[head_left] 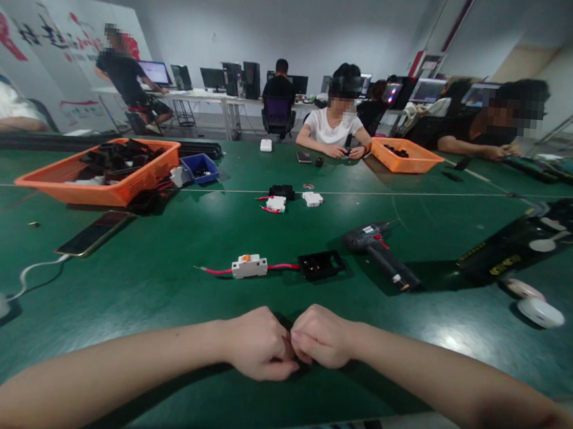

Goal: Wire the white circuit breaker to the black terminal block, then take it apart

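Note:
My left hand (pixel 262 345) and my right hand (pixel 324 336) rest near the front edge of the green table, both curled into loose fists whose knuckles meet. Nothing shows in either one. Just beyond them lies a white circuit breaker (pixel 249 267) with an orange switch. A red wire with a bare end leaves its left side, and another red wire (pixel 284 266) runs right to an open black plastic housing (pixel 321 266) with brass-coloured parts. Right of the housing, a black and grey electric screwdriver (pixel 380 251) lies on its side, apart from my hands.
An orange basket (pixel 114 194) of black parts and a small blue bin (pixel 201 169) stand left, near a phone (pixel 96 233) on a white cable. Farther off lie another wired breaker (pixel 276 204) and an orange basket (pixel 404 163). A black bottle (pixel 502 248) lies right. Co-workers sit opposite.

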Demonstrator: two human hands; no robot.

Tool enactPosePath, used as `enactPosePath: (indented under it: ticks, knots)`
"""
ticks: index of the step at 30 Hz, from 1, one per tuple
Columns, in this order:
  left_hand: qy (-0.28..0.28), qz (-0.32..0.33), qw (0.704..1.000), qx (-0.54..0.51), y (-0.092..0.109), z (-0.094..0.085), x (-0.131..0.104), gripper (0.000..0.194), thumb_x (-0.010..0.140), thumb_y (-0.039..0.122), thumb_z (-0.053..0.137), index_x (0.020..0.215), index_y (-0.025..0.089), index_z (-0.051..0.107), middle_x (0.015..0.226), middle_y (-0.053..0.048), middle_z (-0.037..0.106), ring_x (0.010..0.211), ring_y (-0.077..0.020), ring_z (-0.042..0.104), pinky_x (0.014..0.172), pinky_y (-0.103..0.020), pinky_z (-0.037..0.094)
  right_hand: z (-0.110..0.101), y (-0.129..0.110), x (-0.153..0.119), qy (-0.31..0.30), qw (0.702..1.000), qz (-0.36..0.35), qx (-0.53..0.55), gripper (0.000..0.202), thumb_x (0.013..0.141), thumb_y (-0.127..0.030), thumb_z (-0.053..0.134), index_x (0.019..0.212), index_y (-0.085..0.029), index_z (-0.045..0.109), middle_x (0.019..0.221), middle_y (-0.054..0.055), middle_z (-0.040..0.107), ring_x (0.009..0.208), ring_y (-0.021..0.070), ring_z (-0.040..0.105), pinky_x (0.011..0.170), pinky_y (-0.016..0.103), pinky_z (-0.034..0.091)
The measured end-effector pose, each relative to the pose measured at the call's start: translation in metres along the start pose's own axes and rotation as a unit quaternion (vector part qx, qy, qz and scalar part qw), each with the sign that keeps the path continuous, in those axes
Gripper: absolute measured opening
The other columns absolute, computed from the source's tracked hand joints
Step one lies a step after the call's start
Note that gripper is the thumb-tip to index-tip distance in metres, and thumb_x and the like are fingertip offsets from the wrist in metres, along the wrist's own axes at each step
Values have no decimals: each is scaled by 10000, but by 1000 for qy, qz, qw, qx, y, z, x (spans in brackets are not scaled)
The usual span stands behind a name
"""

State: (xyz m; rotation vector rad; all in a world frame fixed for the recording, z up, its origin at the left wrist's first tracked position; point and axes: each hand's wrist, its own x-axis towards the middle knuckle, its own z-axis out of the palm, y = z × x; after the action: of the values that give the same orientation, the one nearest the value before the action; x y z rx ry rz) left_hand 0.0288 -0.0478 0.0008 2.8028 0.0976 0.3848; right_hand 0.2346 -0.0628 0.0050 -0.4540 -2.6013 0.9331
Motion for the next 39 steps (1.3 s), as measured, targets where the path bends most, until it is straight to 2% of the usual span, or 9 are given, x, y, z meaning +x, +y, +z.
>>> enactPosePath:
  ticks: [9,12,15,19,22,24,28,31,39]
  knots:
    - [-8,5,1000,21,-2,3,1,337,898,314,549,584,208,613,534,11,626,523,-106,583,469,-269,313,4,0,2,4,996,10,-91,461,972,-263,312,540,-200,461,523,13,556,503,123,479,527,256,351]
    - [-29,15,999,29,2,-5,0,357,916,327,542,588,203,609,560,-1,635,533,-113,588,470,-277,320,4,0,1,1,996,-7,-93,470,979,-270,340,530,-199,462,524,9,553,511,120,481,519,257,329]
    - [-79,25,996,33,12,-30,-1,323,922,338,555,637,202,620,625,-13,656,561,-117,590,507,-280,357,4,-1,0,-6,995,-16,-103,478,989,-293,376,532,-197,477,540,11,568,528,123,499,522,264,322]
    - [-129,-16,990,58,21,-85,9,294,942,339,537,692,205,616,657,1,644,610,-118,589,562,-277,365,2,-4,0,-3,994,-2,-113,458,986,-333,447,560,-188,533,563,15,606,523,122,501,515,265,313]
    - [-116,-74,984,116,11,-117,25,346,989,333,449,724,193,622,662,-8,621,623,-119,571,591,-260,356,2,-6,0,23,994,-3,-104,491,995,-347,438,536,-188,510,535,4,586,509,111,484,521,255,308]
    - [-102,-100,977,156,-4,-127,38,305,991,339,439,836,193,657,750,-19,636,697,-130,588,620,-249,368,2,-7,0,40,994,-3,-98,502,992,-340,437,516,-188,483,515,-6,565,498,103,473,517,250,295]
    - [-112,-111,969,192,-36,-125,56,279,966,361,478,1144,258,667,1070,-38,647,888,-161,622,754,-268,429,3,-6,-2,47,994,-4,-96,493,980,-331,463,510,-183,475,508,-18,548,486,92,460,499,251,257]
    - [-136,-131,964,188,-49,-118,63,333,965,385,478,1252,318,633,1255,-28,595,975,-171,632,815,-278,442,4,-5,-3,50,994,-7,-95,479,973,-326,479,516,-182,488,508,-23,542,483,90,454,494,254,249]
    - [-160,-144,964,156,-57,-102,73,331,947,380,477,1218,312,655,1220,-27,589,956,-176,640,791,-277,465,4,-3,-3,43,995,3,-95,461,962,-325,501,523,-183,524,519,-25,564,485,92,462,486,257,247]
